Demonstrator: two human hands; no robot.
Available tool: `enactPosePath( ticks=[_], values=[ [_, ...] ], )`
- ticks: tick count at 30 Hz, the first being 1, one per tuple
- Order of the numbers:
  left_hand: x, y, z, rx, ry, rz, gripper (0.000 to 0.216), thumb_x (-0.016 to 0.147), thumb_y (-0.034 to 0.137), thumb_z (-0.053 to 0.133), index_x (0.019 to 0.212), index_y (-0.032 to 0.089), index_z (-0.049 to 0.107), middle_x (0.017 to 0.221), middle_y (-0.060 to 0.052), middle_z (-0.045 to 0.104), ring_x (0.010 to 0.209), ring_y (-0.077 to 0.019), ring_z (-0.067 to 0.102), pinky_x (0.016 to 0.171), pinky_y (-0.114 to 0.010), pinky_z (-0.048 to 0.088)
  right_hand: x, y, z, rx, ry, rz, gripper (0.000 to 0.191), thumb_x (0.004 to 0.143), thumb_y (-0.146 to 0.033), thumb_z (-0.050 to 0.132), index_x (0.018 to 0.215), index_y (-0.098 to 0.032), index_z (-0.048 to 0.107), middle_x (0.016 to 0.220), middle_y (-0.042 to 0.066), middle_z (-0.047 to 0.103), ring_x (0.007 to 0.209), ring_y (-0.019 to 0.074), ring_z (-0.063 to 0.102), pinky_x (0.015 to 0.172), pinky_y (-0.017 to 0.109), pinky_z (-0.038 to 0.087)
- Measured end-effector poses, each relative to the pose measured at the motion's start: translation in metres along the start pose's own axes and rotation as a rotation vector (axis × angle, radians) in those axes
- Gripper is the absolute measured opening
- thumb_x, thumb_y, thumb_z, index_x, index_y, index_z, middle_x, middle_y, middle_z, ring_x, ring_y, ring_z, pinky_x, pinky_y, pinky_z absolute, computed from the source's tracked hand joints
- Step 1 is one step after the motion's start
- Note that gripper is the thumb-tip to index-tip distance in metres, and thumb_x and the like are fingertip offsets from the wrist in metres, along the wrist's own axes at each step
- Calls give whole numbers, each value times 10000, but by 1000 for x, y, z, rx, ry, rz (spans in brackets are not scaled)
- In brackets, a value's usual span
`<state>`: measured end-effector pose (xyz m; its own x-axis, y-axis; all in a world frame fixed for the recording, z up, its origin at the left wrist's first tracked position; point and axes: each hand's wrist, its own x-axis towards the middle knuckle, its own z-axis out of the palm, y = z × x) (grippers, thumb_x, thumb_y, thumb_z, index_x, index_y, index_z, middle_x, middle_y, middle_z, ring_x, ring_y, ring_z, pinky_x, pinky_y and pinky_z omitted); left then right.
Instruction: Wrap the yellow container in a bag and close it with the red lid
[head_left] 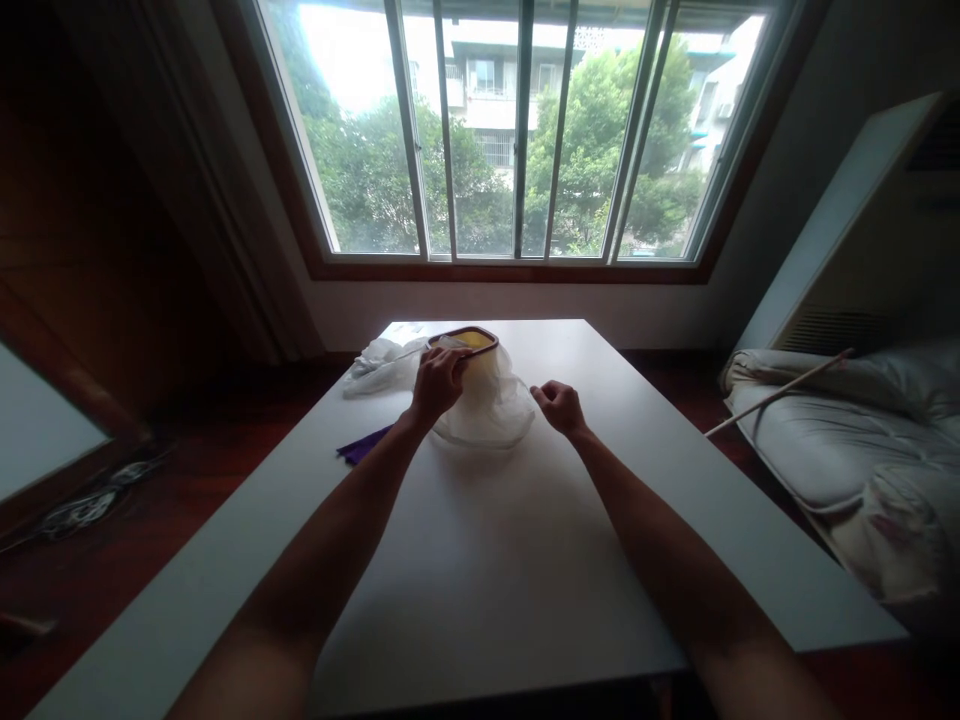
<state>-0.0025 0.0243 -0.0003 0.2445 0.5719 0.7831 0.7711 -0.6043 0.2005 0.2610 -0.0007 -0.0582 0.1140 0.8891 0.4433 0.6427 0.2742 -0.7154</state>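
Note:
On the far part of the white table (495, 560) stands a small bin with a brown rim (487, 338) and a yellowish inside. A translucent white plastic bag (491, 400) drapes around it, its loose edge spread on the tabletop, so the bin's walls are mostly hidden. My left hand (441, 380) is closed on the near left side of the rim, where the bag meets it. To the right, my right hand (559, 405) is closed with its fingertips at the bag's edge, seemingly pinching the thin film.
More crumpled clear plastic (382, 365) lies at the table's far left. A purple cloth-like piece (363, 446) is partly behind my left forearm. Right of the table are a folded mattress (810, 430) and a thin stick (780, 392). A cable bundle (90, 505) lies on the floor at left.

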Motion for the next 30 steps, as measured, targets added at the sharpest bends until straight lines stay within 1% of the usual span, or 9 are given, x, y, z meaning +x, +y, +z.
enactPosePath(
  ticks=[3, 6, 9, 11, 14, 16, 21, 25, 30],
  values=[
    [2, 3, 6, -46, -4, 17, 286, 951, 239, 513, 1159, 166, 695, 1059, -95, 740, 1047, -245, 624, 1044, -387, 394, 25, -13, -9, 148, 78, 37, 393, 858, -522, 576, 674, -176, 603, 652, 34, 640, 609, 146, 547, 601, 258, 412],
    [1, 6, 10, -87, -39, 16, 275, 948, 240, 519, 1148, 180, 698, 1045, -89, 735, 1047, -239, 622, 1043, -388, 402, 44, -29, -13, 295, 99, 90, 367, 849, -523, 579, 770, -167, 626, 694, 40, 661, 566, 133, 549, 565, 253, 435],
    [-2, 9, 12, -128, -74, -2, 264, 938, 229, 531, 1133, 194, 705, 1042, -86, 729, 1051, -238, 621, 1038, -396, 416, 53, -41, -10, 408, 92, 115, 361, 839, -500, 596, 879, -146, 649, 742, 50, 681, 541, 121, 554, 544, 247, 457],
    [-4, 10, 13, -159, -87, 10, 251, 935, 223, 539, 1116, 198, 712, 1022, -85, 728, 1042, -236, 623, 1035, -399, 424, 56, -44, -6, 441, 90, 117, 363, 835, -480, 606, 915, -131, 661, 762, 59, 689, 552, 118, 565, 552, 243, 474],
    [-6, 10, 16, -210, -73, 56, 222, 932, 207, 557, 1079, 196, 723, 971, -81, 723, 1015, -229, 627, 1013, -395, 447, 58, -44, -2, 442, 103, 125, 368, 830, -459, 615, 947, -116, 674, 804, 75, 699, 568, 118, 573, 558, 246, 486],
    [-8, 9, 18, -246, -42, 89, 207, 925, 189, 569, 1061, 195, 725, 955, -79, 715, 1001, -227, 628, 990, -398, 468, 61, -43, -1, 421, 116, 129, 378, 827, -454, 616, 975, -112, 682, 854, 89, 711, 587, 127, 585, 572, 258, 497],
    [-10, 7, 25, -340, 43, 178, 182, 918, 163, 583, 1030, 202, 722, 957, -79, 697, 985, -231, 627, 915, -418, 526, 63, -41, 2, 344, 138, 68, 376, 817, -466, 627, 971, -133, 707, 948, 103, 731, 757, 190, 659, 691, 319, 540],
    [-11, 11, 26, -363, 37, 216, 191, 921, 143, 581, 1045, 202, 715, 996, -86, 703, 1030, -235, 625, 926, -428, 537, 60, -45, 1, 287, 97, 29, 359, 815, -437, 660, 1002, -134, 703, 954, 112, 736, 810, 216, 681, 738, 350, 548],
    [-11, 15, 24, -372, -1, 186, 199, 933, 155, 579, 1069, 203, 715, 1032, -93, 705, 1032, -231, 637, 930, -425, 543, 55, -48, -1, 231, 77, -36, 262, 815, -304, 670, 1016, -138, 693, 1053, 120, 734, 914, 216, 688, 832, 348, 554]
  ],
)
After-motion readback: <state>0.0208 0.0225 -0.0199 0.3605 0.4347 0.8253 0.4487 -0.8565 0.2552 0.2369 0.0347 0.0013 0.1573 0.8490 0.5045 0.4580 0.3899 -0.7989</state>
